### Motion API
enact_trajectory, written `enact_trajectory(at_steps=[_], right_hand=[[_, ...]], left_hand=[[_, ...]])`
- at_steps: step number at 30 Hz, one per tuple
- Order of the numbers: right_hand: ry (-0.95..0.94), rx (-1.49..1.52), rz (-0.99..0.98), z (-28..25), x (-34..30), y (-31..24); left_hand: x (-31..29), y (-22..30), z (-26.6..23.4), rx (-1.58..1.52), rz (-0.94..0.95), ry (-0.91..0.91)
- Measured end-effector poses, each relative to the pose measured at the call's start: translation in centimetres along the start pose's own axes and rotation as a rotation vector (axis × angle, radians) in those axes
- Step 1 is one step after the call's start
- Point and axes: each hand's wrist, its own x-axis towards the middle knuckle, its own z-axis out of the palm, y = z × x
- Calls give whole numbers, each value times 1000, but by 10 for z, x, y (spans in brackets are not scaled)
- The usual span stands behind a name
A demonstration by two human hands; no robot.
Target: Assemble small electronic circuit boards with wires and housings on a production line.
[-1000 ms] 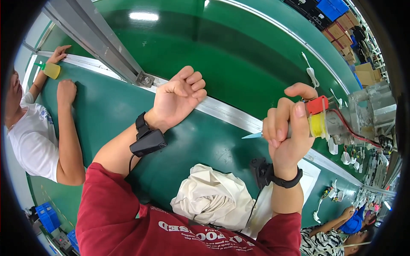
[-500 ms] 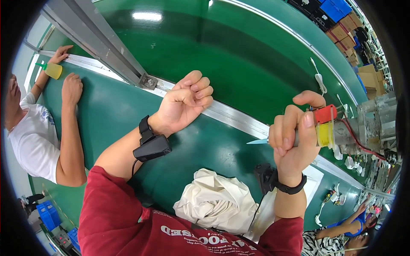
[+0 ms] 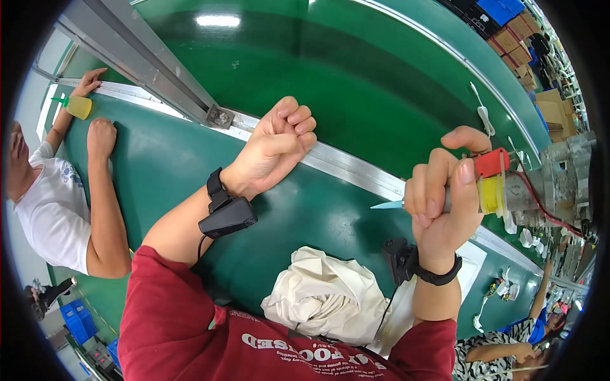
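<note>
At frame right, the right hand (image 3: pixel 445 193) grips the tool (image 3: pixel 492 195); slippage could drive its blue tip (image 3: pixel 388 205) toward the curled left hand (image 3: pixel 273 147)

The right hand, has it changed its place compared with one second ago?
Yes, slightly: the right hand is now a little farther to the right of the metal post's foot.

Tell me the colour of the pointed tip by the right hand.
The pointed tip is light blue, clearest in the head view.
</note>
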Motion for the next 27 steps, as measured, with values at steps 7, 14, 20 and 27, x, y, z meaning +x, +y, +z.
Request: enact_trajectory(at_steps=[7, 14, 20, 27], right_hand=[[63, 10, 26, 4, 1, -2], [51, 12, 14, 2, 0, -1], [51, 19, 15, 3, 0, -1], [51, 22, 14, 3, 1, -1]], left_hand=[[2, 2, -3, -52, 0, 0], [1, 1, -1, -123, -7, 18], [1, -1, 1, 57, 10, 44], [1, -3, 2, 158, 38, 58]])
